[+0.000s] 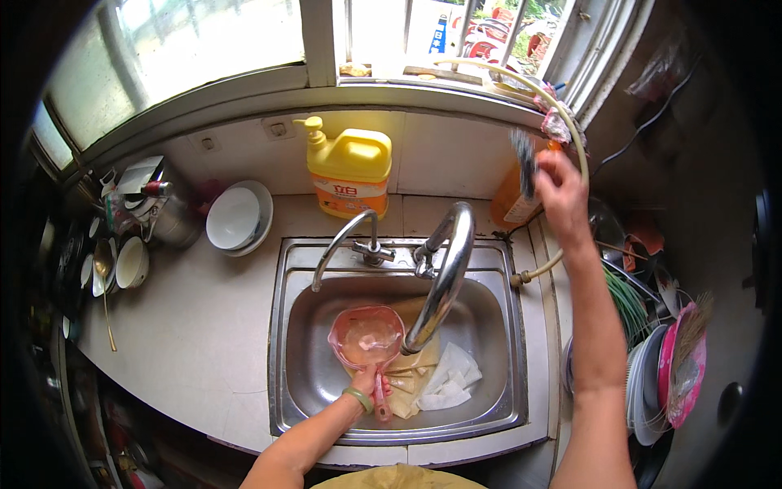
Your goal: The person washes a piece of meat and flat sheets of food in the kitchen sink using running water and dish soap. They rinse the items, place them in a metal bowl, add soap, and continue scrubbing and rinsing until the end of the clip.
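Observation:
My left hand is closed around the handle of a translucent pink plastic ladle, low in the stainless steel sink. Cloudy liquid with a pale reflection fills the ladle's bowl. Under and beside it lie a wet, folded tan sheet and a crumpled white cloth or paper; their material is unclear. Up at the back right, my right hand pinches a blurred dark grey scourer. Behind that hand stands an orange bottle, partly covered.
A large chrome faucet arches over the basin, beside a thinner tap. Behind stands a yellow detergent jug. White bowls sit left; stacked plates stand right. A pale hose curves down from the windowsill.

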Motion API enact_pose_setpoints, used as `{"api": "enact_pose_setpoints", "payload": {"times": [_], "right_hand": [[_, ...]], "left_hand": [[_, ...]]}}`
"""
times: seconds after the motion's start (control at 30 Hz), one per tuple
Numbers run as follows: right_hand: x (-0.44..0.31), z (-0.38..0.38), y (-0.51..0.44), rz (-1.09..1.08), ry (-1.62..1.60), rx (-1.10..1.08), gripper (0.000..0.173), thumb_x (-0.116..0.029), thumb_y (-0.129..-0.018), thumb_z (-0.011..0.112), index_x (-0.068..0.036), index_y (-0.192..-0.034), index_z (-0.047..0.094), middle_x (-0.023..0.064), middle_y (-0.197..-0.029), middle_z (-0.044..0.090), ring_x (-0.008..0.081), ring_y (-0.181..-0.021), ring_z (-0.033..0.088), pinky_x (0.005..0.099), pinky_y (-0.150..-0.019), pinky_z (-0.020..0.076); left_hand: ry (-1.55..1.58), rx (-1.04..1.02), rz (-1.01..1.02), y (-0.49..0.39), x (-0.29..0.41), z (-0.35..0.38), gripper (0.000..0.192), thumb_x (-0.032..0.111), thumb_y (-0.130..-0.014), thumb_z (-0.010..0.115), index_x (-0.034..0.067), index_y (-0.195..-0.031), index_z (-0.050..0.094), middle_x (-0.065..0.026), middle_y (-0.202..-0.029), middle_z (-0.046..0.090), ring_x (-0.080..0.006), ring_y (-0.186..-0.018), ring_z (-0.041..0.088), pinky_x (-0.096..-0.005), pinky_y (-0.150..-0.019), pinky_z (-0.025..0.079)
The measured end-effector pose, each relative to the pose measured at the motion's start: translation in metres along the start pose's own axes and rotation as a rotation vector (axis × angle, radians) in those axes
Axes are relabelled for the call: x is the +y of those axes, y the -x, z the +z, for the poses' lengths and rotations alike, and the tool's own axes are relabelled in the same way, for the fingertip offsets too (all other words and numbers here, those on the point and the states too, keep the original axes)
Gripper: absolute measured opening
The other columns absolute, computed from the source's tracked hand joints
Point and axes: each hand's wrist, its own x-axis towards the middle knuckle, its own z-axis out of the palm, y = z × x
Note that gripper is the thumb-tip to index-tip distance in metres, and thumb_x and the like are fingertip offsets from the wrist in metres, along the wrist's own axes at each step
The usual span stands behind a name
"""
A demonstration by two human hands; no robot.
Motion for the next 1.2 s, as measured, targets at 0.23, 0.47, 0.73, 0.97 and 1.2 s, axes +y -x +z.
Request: {"api": "enact_pose_setpoints", "payload": {"times": [0.23, 0.47, 0.73, 0.97, 1.2], "right_hand": [[-0.013, 0.047, -0.135, -0.288, 0.378, 0.271, 0.041, -0.021, -0.083, 0.053, -0.007, -0.121, 0.052, 0.0163, -0.107, 0.060, 0.0235, -0.096, 0.059, 0.0345, -0.081, 0.0469], [0.037, 0.050, 0.046, 0.194, -0.261, -0.154, 0.019, -0.016, -0.088, 0.050, -0.002, -0.099, 0.058, 0.0031, -0.079, 0.060, 0.0091, -0.062, 0.053, 0.0225, -0.059, 0.0447], [0.128, 0.174, 0.305, 0.285, 0.379, -1.015, 0.060, -0.026, -0.070, 0.066, -0.003, -0.122, 0.045, 0.0213, -0.130, 0.041, 0.0361, -0.120, 0.040, 0.0413, -0.099, 0.0338], [0.071, 0.226, 0.363, -0.086, 0.530, -0.790, 0.053, -0.023, -0.069, 0.062, -0.001, -0.114, 0.047, 0.0202, -0.100, 0.058, 0.0345, -0.097, 0.055, 0.0444, -0.087, 0.0404], [0.082, 0.188, 0.326, 0.305, 0.432, -0.842, 0.018, -0.014, -0.071, 0.056, -0.007, -0.087, 0.057, 0.0173, -0.085, 0.062, 0.0350, -0.080, 0.060, 0.0443, -0.070, 0.0472]], "left_hand": [[-0.187, -0.083, 0.116, -0.001, 0.007, -0.018, 0.026, 0.029, -0.092, 0.039, 0.008, -0.083, 0.052, -0.0036, -0.056, 0.050, -0.0137, -0.043, 0.048, -0.0298, -0.040, 0.044], [-0.359, 0.097, 0.159, 0.016, 0.032, -0.032, 0.023, 0.025, -0.088, 0.045, 0.008, -0.073, 0.051, -0.0021, -0.052, 0.048, -0.0111, -0.036, 0.042, -0.0256, -0.033, 0.033], [-0.476, 0.039, 0.122, 0.065, 0.068, -0.028, 0.026, 0.027, -0.093, 0.043, 0.007, -0.076, 0.048, -0.0012, -0.055, 0.046, -0.0089, -0.040, 0.041, -0.0210, -0.035, 0.033], [-0.427, 0.041, 0.163, 0.092, 0.084, -0.041, 0.025, 0.025, -0.094, 0.043, 0.006, -0.078, 0.047, -0.0011, -0.061, 0.045, -0.0088, -0.046, 0.042, -0.0208, -0.038, 0.037], [-0.394, 0.042, 0.158, 0.108, 0.094, -0.047, 0.026, 0.024, -0.094, 0.044, 0.005, -0.077, 0.047, -0.0014, -0.063, 0.044, -0.0090, -0.048, 0.043, -0.0212, -0.038, 0.038]]}}
